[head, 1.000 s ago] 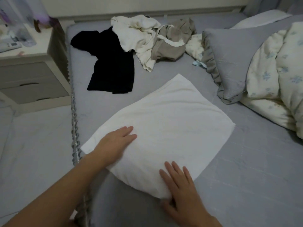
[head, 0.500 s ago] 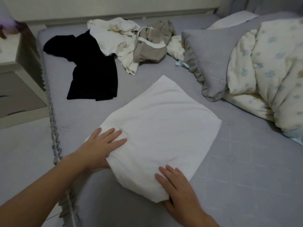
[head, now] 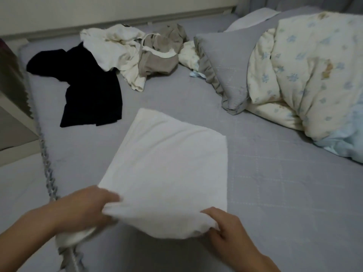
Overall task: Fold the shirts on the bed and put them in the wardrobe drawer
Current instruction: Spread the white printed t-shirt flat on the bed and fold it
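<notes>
- One white shirt [head: 169,173] lies folded into a flat, roughly square panel on the grey bed [head: 275,193], near the bed's near edge; the folding of this piece looks close to finished, or it may be about to take one more fold.
- The left hand [head: 84,209] grips the shirt's near-left corner with fingers curled round the cloth; this hand is blurred, so the exact pinch is hard to read.
- The right hand [head: 225,228] grips the near-right corner, thumb on top and fingers tucked under the raised edge.
- Between the two hands the near edge is lifted off the bed, while the far part rests flat.
- Left to do: a black shirt [head: 90,91] lies spread out and unfolded farther back on the left.
- Beside it sit a crumpled cream shirt [head: 115,50] and a bunched taupe garment [head: 163,55], touching each other, both unfolded.
- A grey pillow [head: 227,63] and a floral duvet [head: 314,75] take up the right side.
- No wardrobe or drawer is in view, so nothing seems stowed yet; by my judgement the task is at an early stage.
</notes>
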{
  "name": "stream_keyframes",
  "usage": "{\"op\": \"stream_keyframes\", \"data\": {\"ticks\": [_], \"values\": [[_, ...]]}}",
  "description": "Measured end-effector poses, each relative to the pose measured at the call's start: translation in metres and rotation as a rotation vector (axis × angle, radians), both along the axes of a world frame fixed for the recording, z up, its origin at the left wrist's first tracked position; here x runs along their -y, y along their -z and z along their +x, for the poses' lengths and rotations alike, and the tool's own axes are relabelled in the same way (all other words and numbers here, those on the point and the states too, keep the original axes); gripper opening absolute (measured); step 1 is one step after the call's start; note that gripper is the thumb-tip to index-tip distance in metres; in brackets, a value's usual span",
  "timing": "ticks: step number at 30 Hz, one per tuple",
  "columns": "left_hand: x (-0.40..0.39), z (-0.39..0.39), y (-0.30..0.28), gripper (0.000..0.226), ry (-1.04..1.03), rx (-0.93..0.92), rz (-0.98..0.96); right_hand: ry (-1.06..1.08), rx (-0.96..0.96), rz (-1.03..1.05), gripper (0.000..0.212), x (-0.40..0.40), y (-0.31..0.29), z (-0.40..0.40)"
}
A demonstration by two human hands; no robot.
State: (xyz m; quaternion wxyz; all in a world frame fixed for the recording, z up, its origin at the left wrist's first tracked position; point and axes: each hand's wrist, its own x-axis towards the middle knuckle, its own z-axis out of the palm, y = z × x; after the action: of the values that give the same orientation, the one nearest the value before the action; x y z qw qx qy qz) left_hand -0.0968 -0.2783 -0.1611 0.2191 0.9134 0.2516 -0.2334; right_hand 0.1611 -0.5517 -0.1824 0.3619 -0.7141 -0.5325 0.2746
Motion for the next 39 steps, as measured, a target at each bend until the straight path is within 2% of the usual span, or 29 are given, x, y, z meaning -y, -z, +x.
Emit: {"op": "stream_keyframes", "data": {"ticks": [2,4,6,7,9,11,14,16,18,19,22,24,27,30,32,34,37,39], "values": [[0.018,-0.004,-0.013,0.043,0.051,-0.153,-0.128,0.007,-0.132,-0.074,0.014,0.023,-0.022,0.005],[0.031,0.002,-0.028,0.049,0.077,-0.294,-0.133,0.064,-0.230,-0.068,0.020,0.038,-0.037,0.011],[0.030,0.021,-0.051,0.050,0.065,-0.318,-0.217,0.163,-0.303,-0.022,0.020,0.032,-0.044,0.022],[0.025,0.033,-0.062,0.043,0.043,-0.272,-0.239,0.213,-0.320,-0.008,0.017,0.020,-0.044,0.028],[0.004,0.056,-0.074,0.026,-0.085,-0.161,-0.128,0.289,-0.313,-0.017,0.017,-0.018,-0.040,0.041],[-0.018,0.069,-0.071,0.021,-0.269,-0.170,-0.039,0.315,-0.292,-0.061,0.014,-0.065,-0.033,0.048],[-0.027,0.054,-0.045,0.029,-0.435,-0.340,-0.127,0.260,-0.163,-0.139,0.017,-0.123,-0.018,0.046],[-0.017,0.026,-0.028,0.042,-0.521,-0.375,-0.216,0.195,-0.061,-0.173,0.016,-0.151,-0.005,0.041],[-0.010,0.002,-0.013,0.051,-0.594,-0.317,-0.225,0.143,0.052,-0.228,0.016,-0.169,0.008,0.035],[-0.009,-0.007,-0.005,0.051,-0.613,-0.269,-0.151,0.129,0.113,-0.278,0.019,-0.174,0.014,0.033],[-0.008,-0.011,0.015,0.044,-0.677,-0.095,0.329,0.168,0.206,-0.369,0.026,-0.179,0.029,0.029],[-0.002,-0.003,0.024,0.035,-0.678,-0.047,0.492,0.214,0.197,-0.351,0.029,-0.175,0.032,0.026],[0.022,0.001,0.041,0.030,-0.595,-0.028,0.521,0.238,0.194,-0.306,0.045,-0.160,0.031,0.022],[0.025,-0.005,0.040,0.027,-0.615,0.109,0.479,0.230,0.185,-0.363,0.051,-0.140,0.029,0.023],[0.016,-0.006,0.029,0.027,-0.626,0.157,0.416,0.190,0.168,-0.377,0.036,-0.132,0.028,0.027],[0.007,-0.003,0.013,0.027,-0.600,0.175,0.434,0.201,0.186,-0.285,0.021,-0.128,0.025,0.036],[0.002,0.000,-0.007,0.025,-0.582,0.142,0.424,0.266,0.202,-0.168,0.013,-0.128,0.018,0.045],[-0.001,-0.002,-0.014,0.027,-0.587,0.075,0.344,0.294,0.087,-0.164,0.014,-0.129,0.017,0.041]]}}
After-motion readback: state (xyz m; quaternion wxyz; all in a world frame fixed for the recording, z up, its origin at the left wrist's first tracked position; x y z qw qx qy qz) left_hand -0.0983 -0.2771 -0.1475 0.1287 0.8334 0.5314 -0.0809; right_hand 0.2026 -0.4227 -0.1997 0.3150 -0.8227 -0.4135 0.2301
